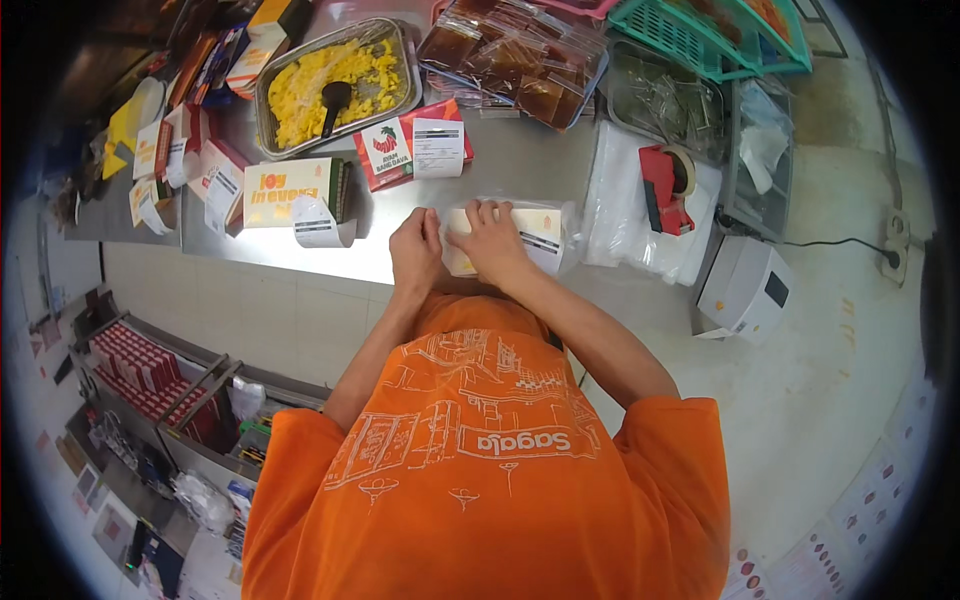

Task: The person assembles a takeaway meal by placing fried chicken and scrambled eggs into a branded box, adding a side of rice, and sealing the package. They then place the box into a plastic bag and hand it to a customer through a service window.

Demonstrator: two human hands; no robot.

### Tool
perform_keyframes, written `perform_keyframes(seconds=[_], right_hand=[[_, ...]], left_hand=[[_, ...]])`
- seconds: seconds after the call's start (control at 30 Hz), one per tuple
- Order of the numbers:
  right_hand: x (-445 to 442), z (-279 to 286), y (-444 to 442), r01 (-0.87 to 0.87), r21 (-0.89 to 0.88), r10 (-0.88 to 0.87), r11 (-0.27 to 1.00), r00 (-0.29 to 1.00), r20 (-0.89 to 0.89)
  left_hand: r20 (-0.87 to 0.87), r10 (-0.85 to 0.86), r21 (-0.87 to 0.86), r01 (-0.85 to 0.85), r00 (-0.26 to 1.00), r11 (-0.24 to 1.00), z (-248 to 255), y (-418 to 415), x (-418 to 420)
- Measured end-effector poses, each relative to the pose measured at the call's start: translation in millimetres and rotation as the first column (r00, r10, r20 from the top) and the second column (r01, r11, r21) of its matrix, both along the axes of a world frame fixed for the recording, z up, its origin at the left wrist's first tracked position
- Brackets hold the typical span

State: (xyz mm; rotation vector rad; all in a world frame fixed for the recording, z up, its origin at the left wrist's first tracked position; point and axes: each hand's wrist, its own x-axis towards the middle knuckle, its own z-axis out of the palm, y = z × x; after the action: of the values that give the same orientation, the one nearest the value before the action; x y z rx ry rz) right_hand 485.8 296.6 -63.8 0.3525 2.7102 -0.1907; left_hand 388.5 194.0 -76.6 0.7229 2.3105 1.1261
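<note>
A cream cardboard box (536,221) with a printed paper slip lies in a clear plastic bag (571,229) on the steel table, close to my body. My right hand (491,240) is laid over the box's left part, fingers across its top and thumb towards my left hand. Beside the box's left end, my left hand (416,244) is curled with thumb and fingers pinched together at the bag's edge. The bit of film between those fingers is mostly hidden. Part of the box's front is covered by my right hand.
Left stand a "joy" box (285,193) and more slip-tagged boxes. Behind are a red box (386,154), a tray of yellow food (334,82) with a black spoon, and sauce sachets (517,56). Right are plastic bags (619,217), a red tape dispenser (660,191) and a label printer (746,289).
</note>
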Motion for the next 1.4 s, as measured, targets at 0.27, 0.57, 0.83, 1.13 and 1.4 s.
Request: perform_keyframes(seconds=[0.27, 0.57, 0.83, 1.13, 1.4], right_hand=[[38, -27, 6, 0.052, -0.394, -0.222, 0.918, 0.889, -0.399], [124, -42, 41, 0.534, -0.832, -0.986, -0.153, -0.031, 0.162], [106, 150, 36, 0.403, -0.914, -0.979, -0.049, 0.164, 0.125], [99, 210, 35, 0.154, -0.977, -0.843, 0.147, 0.535, -0.042], [119, 20, 39, 0.463, -0.573, -0.664, 0.677, 0.719, -0.203]], left_hand=[[0.891, -0.016, 0.156, -0.272, 0.453, 0.95, 58, 23, 6], [0.124, -0.699, 0.017, 0.703, 0.704, 0.711, -38, 42, 49], [0.256, -0.564, -0.305, 0.619, 0.785, 0.724, 14, 60, 38], [0.553, -0.702, 0.438, 0.56, 0.45, 0.704, 201, 32, 5], [-0.262, -0.79, 0.037, 0.824, 0.554, 0.565, 52, 39, -36]])
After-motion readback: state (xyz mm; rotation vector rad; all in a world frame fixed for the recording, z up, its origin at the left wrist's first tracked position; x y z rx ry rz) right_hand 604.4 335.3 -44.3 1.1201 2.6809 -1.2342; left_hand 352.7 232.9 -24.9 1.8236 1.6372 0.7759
